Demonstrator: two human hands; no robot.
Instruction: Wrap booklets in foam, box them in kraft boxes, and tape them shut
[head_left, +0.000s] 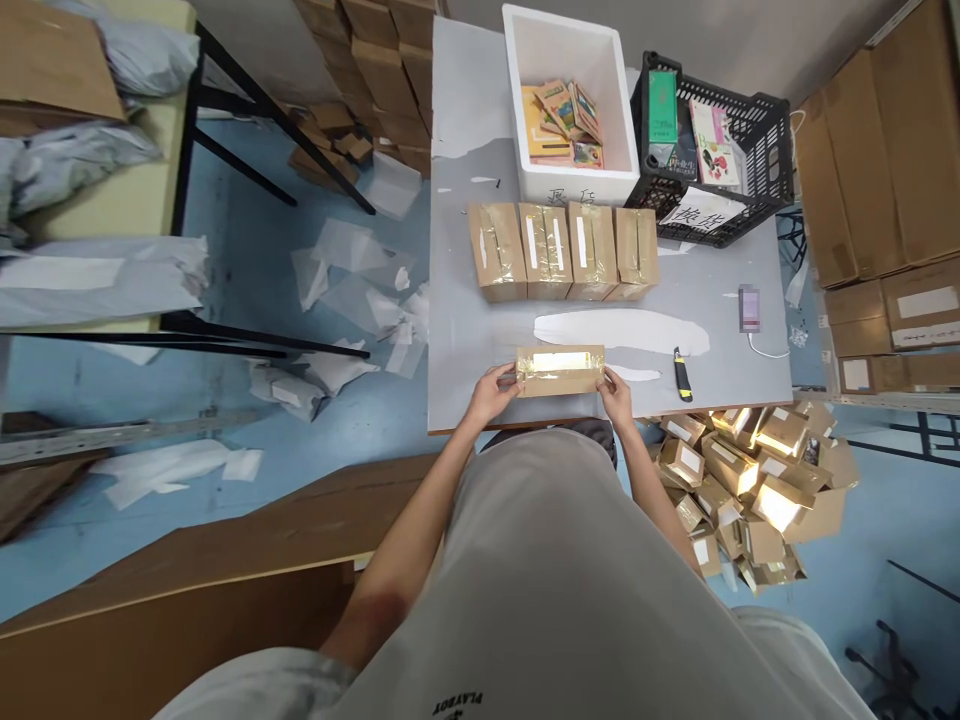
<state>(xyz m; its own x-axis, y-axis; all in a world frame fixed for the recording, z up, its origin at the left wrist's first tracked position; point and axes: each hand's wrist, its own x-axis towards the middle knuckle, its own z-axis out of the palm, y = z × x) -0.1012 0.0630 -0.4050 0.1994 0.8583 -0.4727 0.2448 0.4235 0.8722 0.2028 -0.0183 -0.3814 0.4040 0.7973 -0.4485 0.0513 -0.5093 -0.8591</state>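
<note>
Between my two hands is a small taped cardboard box (559,384) with a white label strip on its top, near the front edge of the table. My left hand (493,393) grips its left end, fingers closed on the side. At the opposite end, my right hand (616,397) holds it in the same way. To the right of the box lies a black and yellow utility knife (682,376). Several similar taped boxes (549,252) stand in a row behind it, side by side.
A white foam bin (577,185) with booklets and a black plastic crate (724,215) with boxes stand at the table's back. A phone-like device (749,309) with a cable lies right. Opened cartons (750,470) are heaped on the floor, right; a large carton (225,560) stands left.
</note>
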